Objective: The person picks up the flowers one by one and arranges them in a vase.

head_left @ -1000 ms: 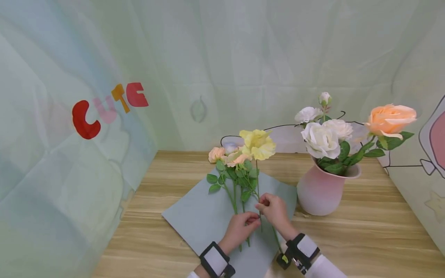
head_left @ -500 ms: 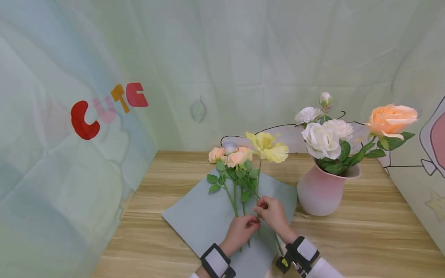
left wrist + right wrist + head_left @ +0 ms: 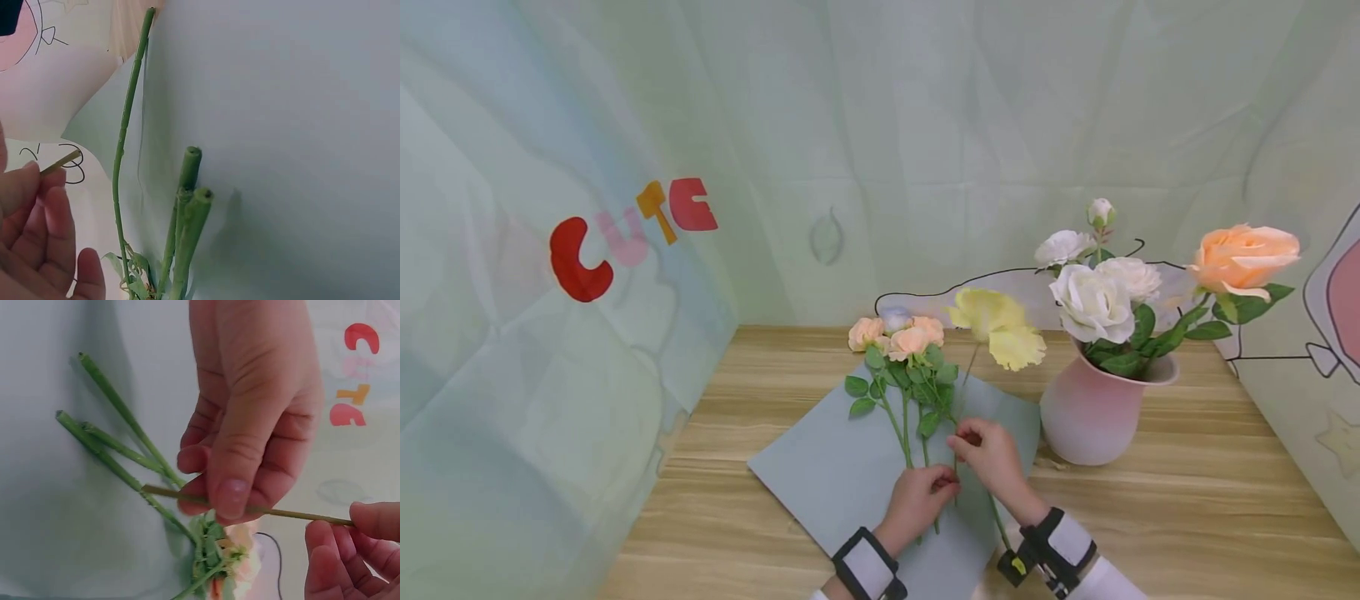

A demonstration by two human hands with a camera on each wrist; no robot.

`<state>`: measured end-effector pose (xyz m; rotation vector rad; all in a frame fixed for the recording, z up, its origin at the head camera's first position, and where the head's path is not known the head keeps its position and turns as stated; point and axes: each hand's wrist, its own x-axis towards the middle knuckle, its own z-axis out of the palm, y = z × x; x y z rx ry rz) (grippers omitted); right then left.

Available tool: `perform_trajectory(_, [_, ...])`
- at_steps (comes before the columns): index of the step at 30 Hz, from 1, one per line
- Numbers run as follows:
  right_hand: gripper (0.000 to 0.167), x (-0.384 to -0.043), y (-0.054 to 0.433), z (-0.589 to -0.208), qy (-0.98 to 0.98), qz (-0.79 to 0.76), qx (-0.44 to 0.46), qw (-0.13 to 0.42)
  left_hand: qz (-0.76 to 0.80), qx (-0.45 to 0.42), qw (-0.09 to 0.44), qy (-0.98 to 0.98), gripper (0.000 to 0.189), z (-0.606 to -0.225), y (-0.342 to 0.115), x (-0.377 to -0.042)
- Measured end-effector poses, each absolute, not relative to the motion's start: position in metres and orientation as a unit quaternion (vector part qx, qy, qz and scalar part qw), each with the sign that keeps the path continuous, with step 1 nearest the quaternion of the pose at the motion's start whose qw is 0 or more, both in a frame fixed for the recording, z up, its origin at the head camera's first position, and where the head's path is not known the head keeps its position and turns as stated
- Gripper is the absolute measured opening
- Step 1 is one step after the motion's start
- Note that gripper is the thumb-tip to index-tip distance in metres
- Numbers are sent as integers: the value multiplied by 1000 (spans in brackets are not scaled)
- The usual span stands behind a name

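Both hands are on the thin stem of a yellow flower (image 3: 992, 321) with ruffled petals. My left hand (image 3: 921, 500) pinches it low, near its cut end, which sticks out past the fingertips in the left wrist view. Higher up, my right hand (image 3: 992, 462) pinches the same stem (image 3: 300, 515) between thumb and fingers. The bloom leans right, above the table's back edge. To its left lie peach roses (image 3: 910, 340) with green leaves. Their thicker green stems (image 3: 194, 219) reach down the grey-blue sheet (image 3: 827, 458), partly hidden behind my hands.
A pink and white vase (image 3: 1093, 417) stands to the right, holding white flowers (image 3: 1093, 304) and a large peach rose (image 3: 1243, 258) that leans out right. Cloth walls (image 3: 820, 125) enclose the wooden table (image 3: 700, 517) at the back and sides.
The yellow bloom has swung right and tilted over, uncovering more of the peach roses. Both hands have stayed nearly in place on its stem.
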<state>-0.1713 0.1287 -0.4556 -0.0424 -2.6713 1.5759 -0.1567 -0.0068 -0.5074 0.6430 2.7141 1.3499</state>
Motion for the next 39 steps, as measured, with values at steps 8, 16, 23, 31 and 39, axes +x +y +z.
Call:
perform_trajectory(8, [6,-164,125,-441,-877,474,34,73,413,211,-29,886,8,-507,-5,-158])
perform_trajectory(16, [6,-158,125,-428,-882,437,86,157,387,207,-64,896,10,-499,-2,-165])
perform_trajectory(23, [6,-158,128,-416,-880,407,113,217,360,218,-63,905,15,-484,2,-175])
perform_trajectory(31, [4,-159,137,-400,-878,382,125,261,299,259,-111,912,11,-458,15,-184])
perform_trajectory(39, [6,-161,147,-387,-877,384,117,263,241,294,-169,909,11,-442,30,-191])
